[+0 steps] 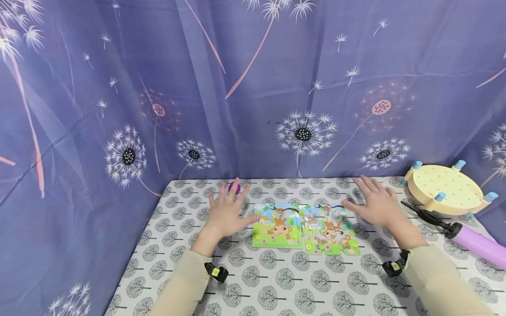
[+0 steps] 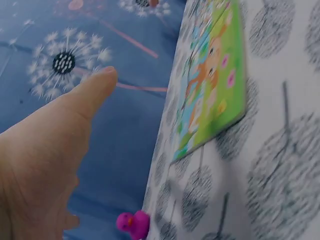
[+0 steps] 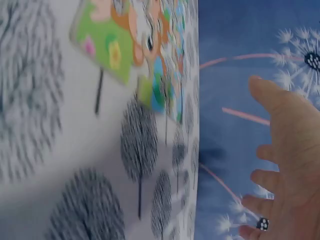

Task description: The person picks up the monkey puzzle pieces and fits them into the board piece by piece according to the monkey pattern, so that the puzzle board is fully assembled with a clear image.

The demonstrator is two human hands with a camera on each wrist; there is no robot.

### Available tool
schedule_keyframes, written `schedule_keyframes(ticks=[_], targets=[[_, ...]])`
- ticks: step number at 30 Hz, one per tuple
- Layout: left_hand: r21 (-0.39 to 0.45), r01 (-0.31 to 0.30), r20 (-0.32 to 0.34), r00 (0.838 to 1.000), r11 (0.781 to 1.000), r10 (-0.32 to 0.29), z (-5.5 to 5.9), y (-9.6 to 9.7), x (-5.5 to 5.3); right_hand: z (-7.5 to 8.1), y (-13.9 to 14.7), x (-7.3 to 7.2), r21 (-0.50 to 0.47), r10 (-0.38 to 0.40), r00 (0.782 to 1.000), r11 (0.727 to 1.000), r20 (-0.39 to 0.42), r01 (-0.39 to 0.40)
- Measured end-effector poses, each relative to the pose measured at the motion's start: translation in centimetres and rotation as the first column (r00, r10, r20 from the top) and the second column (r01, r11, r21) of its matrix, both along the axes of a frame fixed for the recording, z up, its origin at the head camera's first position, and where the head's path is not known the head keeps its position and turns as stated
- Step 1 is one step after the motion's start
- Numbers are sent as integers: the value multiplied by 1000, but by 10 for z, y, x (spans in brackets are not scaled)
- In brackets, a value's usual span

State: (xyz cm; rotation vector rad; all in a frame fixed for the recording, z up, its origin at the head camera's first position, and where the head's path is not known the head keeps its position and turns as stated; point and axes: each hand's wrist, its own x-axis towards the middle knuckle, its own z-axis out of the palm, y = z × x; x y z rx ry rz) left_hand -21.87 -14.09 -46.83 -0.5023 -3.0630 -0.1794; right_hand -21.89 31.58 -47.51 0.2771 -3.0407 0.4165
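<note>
Above the white, grey-tree-patterned desk (image 1: 284, 278), I have the bare left hand (image 1: 226, 216) and bare right hand (image 1: 378, 206) well apart;
fingers on both are extended and released; between them lie a square green-and-blue monkey picture board (image 1: 278, 229) and, just to its right, a colourful monkey jigsaw (image 1: 333, 246) with gaps between pieces; a purple duck figure (image 2: 135, 224) sits beyond the left hand.
</note>
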Motion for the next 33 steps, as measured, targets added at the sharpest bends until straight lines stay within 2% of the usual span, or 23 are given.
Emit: schedule_keyframes(ticks=[4,10,15,19,22,25,33], targets=[[-8,44,46,998,999,-44,-8,10,8,-6,-15,1,-46,40,998,998,-56,-42],[-5,107,81,991,994,-107,-22,22,21,-16,-43,-1,-136,109,986,983,-127,-126],[-11,144,99,985,989,-143,-38,26,28,-21,-68,-1,-200,151,984,965,-91,-167],[-2,156,141,978,988,-154,-46,26,33,-28,-85,-2,-195,173,983,964,-62,-182],[-2,166,163,973,986,-163,-48,26,35,-34,-95,-5,-179,173,984,968,-47,-178],[-16,178,159,972,984,-173,-49,25,36,-37,-102,-6,-179,154,988,972,-10,-154],[-20,193,157,970,981,-188,-48,25,37,-36,-106,-10,-215,125,989,971,84,-104]])
